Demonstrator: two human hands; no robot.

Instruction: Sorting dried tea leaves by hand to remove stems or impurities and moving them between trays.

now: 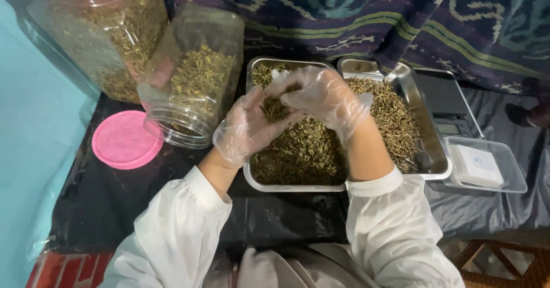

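Crowded far side, open near edge

The near strip of the black surface (275, 219) lies bare. On the left, a tilted open jar (192, 79), a tall lidded jar (97, 33) and a pink lid (126, 139) block passage. Two steel trays (427, 150) fill the middle. A scale (447, 107) and a clear box (487, 165) crowd the right.

A pink lid (123, 139) lies beside the tilted open jar (192, 76); a digital scale (447, 107) stands right.
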